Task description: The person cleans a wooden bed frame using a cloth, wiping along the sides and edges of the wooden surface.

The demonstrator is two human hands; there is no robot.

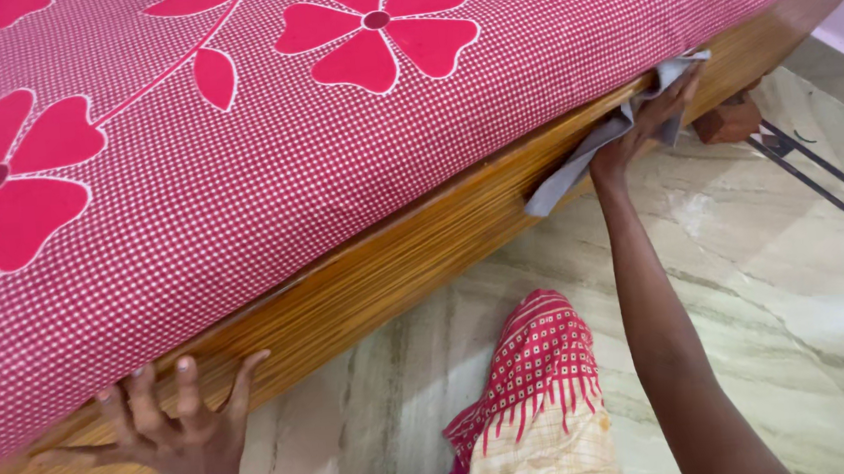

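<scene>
I judge the wiping of the wooden bed frame [365,282] is under way; my right hand [649,124] presses a grey cloth [577,165] flat on its side rail, just below the pink flowered sheet [233,131]; my left hand [171,422] braces on the rail, fingers spread. The next stroke calls for steady pressure along the grain.

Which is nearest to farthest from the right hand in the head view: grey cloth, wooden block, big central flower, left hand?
From the right hand:
1. Grey cloth, under the palm, on the wooden bed frame.
2. Wooden block, just right, on the floor.
3. Central flower, up-left on the bedsheet.
4. Left hand, far lower left.
</scene>
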